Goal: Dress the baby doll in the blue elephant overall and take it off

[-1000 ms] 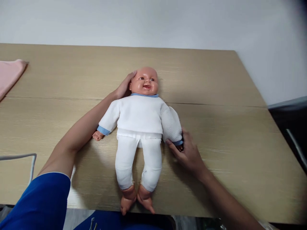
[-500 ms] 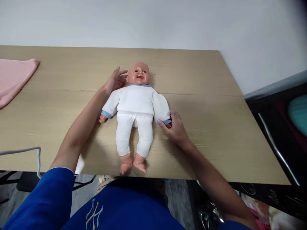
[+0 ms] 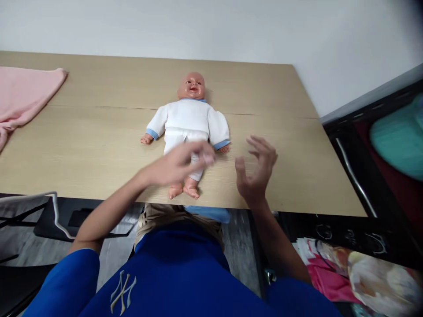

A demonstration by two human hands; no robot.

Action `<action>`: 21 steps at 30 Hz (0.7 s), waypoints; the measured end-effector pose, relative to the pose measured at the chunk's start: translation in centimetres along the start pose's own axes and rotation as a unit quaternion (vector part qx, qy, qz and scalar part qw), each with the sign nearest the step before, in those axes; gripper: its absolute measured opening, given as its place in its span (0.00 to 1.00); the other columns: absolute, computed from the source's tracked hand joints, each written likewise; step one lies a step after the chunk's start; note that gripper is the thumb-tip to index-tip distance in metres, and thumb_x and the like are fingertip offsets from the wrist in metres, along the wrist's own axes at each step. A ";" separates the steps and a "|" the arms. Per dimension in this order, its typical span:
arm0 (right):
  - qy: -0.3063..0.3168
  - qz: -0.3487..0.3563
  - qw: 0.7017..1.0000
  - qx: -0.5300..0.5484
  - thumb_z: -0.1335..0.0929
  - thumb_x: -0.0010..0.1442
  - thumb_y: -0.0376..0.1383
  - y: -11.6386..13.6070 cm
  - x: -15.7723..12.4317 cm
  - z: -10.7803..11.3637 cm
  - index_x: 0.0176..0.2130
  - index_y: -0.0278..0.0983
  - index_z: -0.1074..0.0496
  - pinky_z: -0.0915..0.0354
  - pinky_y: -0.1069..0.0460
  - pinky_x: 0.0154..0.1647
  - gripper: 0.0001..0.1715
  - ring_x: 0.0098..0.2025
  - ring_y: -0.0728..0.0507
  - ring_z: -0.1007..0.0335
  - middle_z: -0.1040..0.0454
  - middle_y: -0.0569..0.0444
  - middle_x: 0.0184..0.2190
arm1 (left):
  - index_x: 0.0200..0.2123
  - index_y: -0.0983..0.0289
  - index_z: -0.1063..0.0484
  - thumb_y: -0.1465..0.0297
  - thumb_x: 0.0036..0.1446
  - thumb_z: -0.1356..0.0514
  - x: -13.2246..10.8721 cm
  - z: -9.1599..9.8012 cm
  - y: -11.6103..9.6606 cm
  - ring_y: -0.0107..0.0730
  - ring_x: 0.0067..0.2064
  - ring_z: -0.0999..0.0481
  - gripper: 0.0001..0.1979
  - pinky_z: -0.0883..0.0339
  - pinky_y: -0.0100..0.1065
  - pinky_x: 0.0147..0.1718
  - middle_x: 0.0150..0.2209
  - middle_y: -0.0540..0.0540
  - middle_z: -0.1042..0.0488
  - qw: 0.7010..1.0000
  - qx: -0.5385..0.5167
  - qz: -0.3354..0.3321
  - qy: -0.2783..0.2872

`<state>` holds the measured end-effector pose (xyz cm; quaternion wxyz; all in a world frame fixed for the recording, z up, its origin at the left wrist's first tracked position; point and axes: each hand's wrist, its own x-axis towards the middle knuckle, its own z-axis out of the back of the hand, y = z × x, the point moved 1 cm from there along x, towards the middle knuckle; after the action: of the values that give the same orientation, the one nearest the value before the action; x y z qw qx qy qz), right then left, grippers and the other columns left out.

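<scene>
A baby doll [image 3: 187, 116] in a white top and trousers with blue cuffs lies face up on the wooden table [image 3: 109, 145], its bare feet toward me. My left hand [image 3: 180, 163] is over the doll's legs, partly hiding them; its fingers are blurred but look loosely apart, with nothing seen in them. Just right of the doll's sleeve, my right hand [image 3: 256, 171] is raised above the table with thumb and fingers spread, holding nothing.
A pink cloth [image 3: 28, 92] lies at the table's left end. A white cable [image 3: 55, 211] runs by the front left edge. At the right stands a dark shelf with a teal object [image 3: 398, 136], and bags [image 3: 380, 277] lie below. A white wall is behind.
My right hand has let go of the doll's sleeve and cuff and lifted away. My left hand has left the doll's head and come down over its legs. The view has tilted lower.
</scene>
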<state>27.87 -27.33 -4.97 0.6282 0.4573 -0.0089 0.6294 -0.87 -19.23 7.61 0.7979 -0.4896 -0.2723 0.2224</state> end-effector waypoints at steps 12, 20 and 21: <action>0.156 0.014 0.986 0.047 0.28 0.74 0.44 -5.5 -19.8 3.8 0.49 0.55 0.22 0.18 0.32 0.38 0.05 0.39 0.29 0.13 0.14 0.49 0.39 | 0.66 0.61 0.20 0.51 0.83 0.43 -17.4 -15.1 9.1 0.59 0.64 0.12 0.25 0.19 0.56 0.67 0.64 0.68 0.14 0.944 0.015 0.194 0.268; 0.157 -0.019 0.986 0.047 0.29 0.76 0.47 -4.9 -20.9 3.3 0.50 0.54 0.20 0.18 0.33 0.39 0.07 0.38 0.27 0.12 0.13 0.49 0.40 | 0.70 0.61 0.23 0.51 0.84 0.46 -18.1 -15.0 9.9 0.61 0.69 0.16 0.27 0.24 0.61 0.73 0.68 0.68 0.18 0.944 0.055 0.219 0.241; 0.159 -0.026 0.986 0.040 0.30 0.76 0.47 -5.0 -20.9 2.8 0.50 0.52 0.20 0.18 0.33 0.40 0.08 0.40 0.28 0.12 0.13 0.48 0.42 | 0.70 0.61 0.22 0.52 0.84 0.46 -18.0 -15.2 10.3 0.61 0.71 0.18 0.26 0.26 0.61 0.76 0.68 0.68 0.19 0.946 0.078 0.213 0.233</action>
<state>29.12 -44.28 -18.40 0.6192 0.3765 0.1280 0.6771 -5.43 -36.16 -11.21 0.8089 -0.5108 0.0499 0.2868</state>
